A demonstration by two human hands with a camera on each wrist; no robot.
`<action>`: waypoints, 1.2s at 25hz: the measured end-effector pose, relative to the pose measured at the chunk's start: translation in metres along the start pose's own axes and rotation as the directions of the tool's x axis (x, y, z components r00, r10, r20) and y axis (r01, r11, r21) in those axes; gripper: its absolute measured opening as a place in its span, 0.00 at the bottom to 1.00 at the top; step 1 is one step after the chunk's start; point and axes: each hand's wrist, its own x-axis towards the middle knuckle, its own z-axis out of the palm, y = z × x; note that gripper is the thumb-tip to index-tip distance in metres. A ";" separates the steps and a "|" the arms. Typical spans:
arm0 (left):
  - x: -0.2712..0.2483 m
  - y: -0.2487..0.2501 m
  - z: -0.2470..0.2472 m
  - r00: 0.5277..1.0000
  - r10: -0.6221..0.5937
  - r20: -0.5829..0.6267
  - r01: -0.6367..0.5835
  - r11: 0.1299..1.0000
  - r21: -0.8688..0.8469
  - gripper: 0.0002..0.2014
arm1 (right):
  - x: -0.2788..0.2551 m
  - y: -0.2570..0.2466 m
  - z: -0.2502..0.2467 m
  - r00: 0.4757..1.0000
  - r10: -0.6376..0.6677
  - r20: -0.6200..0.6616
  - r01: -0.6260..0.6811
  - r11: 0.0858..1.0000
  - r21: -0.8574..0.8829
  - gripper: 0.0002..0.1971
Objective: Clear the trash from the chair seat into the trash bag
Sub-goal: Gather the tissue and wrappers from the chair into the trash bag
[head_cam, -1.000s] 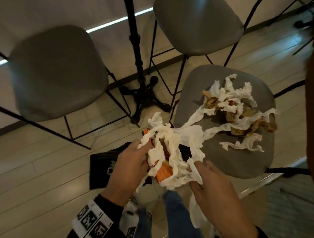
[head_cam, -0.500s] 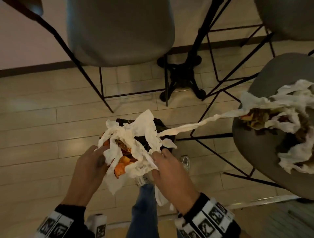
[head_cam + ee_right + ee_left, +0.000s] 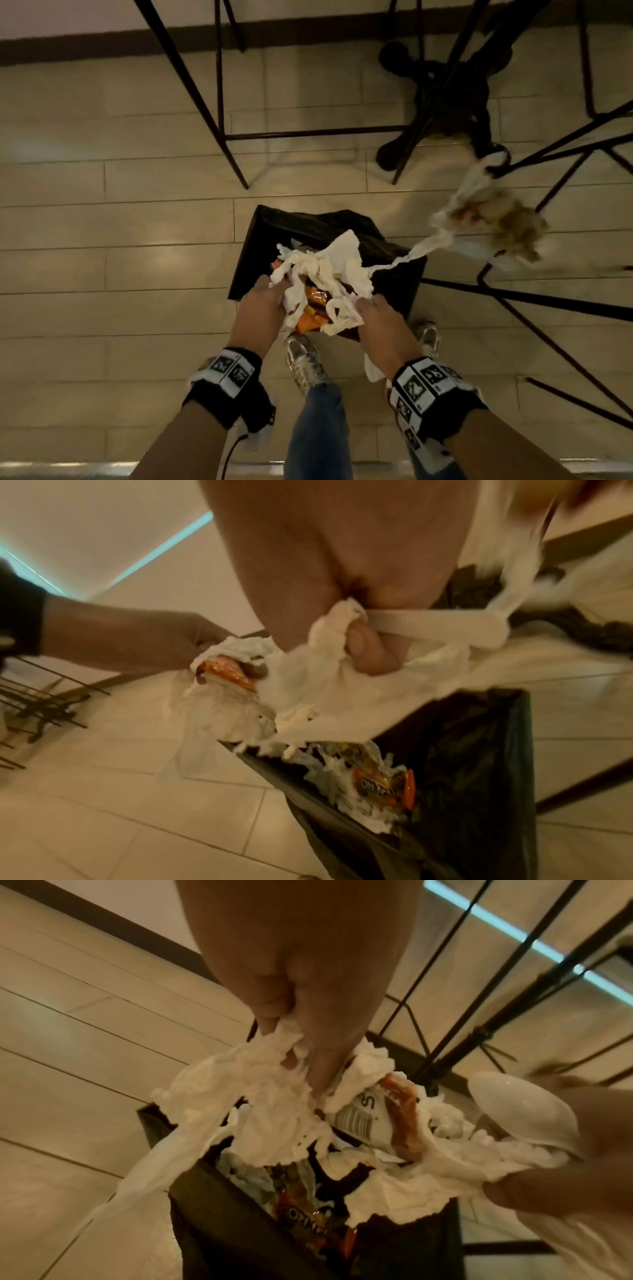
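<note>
The chair seat itself is out of frame; in your head view only dark chair legs and a black pedestal base show toward 12 and 1 o'clock. At 2 o'clock a second clump of tissue and brownish scraps is smeared by motion blur, so you cannot tell whether it rests on anything or hangs free; a twisted strand of tissue runs from it toward the wad in your hands.

Your left hand has its grip clamped on the bundle of white tissue, fingers and thumb pinching the paper from the 9 o'clock side; an orange snack wrapper sits tangled inside. Your right hand closes on the same bundle from 3 o'clock, and the right wrist view shows its fingers curled into the paper together with the handle of a white plastic spoon. The left wrist view catches the spoon's bowl against that hand, plus a wrapper with a barcode within the wad.

The bundle hangs directly over the open mouth of the black trash bag, which stands on the pale plank floor at the centre of your head view. Inside the bag lie more shredded tissue and an orange packet. Your shoes and jeans legs show at 6 o'clock, just behind the bag.
</note>
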 end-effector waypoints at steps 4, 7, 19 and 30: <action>0.048 -0.035 0.074 0.986 -0.095 0.137 0.070 0.982 0.174 0.24 | 0.081 0.020 0.044 0.999 0.039 0.033 -0.037 0.998 -0.041 0.16; 0.066 -0.059 0.116 0.965 -0.175 0.196 0.117 0.954 0.277 0.30 | 0.131 0.030 0.067 0.996 0.062 0.062 -0.056 0.995 -0.087 0.15; 0.112 -0.039 0.191 0.889 -0.116 0.444 -0.088 0.906 0.413 0.29 | 0.197 0.068 0.104 0.989 0.037 0.142 -0.023 0.995 -0.095 0.27; 0.050 -0.020 0.128 0.916 0.035 0.400 -0.128 0.969 0.209 0.22 | 0.128 0.044 0.040 0.996 -0.062 0.071 0.063 0.998 -0.017 0.15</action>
